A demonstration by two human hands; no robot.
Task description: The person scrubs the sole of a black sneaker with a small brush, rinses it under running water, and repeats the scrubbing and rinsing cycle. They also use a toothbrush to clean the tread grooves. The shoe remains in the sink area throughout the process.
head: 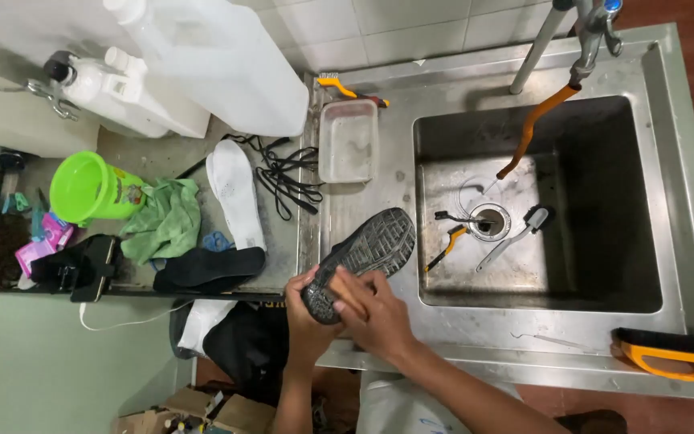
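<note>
Stainless sink unit [443,337] against a white tiled wall; basin on the right, flat drainboard on the left.

Shoe [361,261] lay sole-up on the drainboard near the front edge, just left of the basin. Long axis ran diagonally: one end toward the front edge and the person, other end pointing up-right toward the basin's rim. Which end was the toe, could not tell.

Left hand [308,301] came up from below the front edge, fingers curled around the near end of the shoe, gripping it. Right hand [375,309] lay over the same end, forearm slanting in from the lower right, fingers closed together and pressed down on the sole; something tan showed under them, too hidden to identify.

Sole dark grey to black, patterned tread, looked wet and shiny.

Nearby: white insole [236,193] and black insole [209,269] on the counter left of the drainboard, green cloth [166,221], black laces [287,177], clear tub [349,141] at the back edge.
</note>
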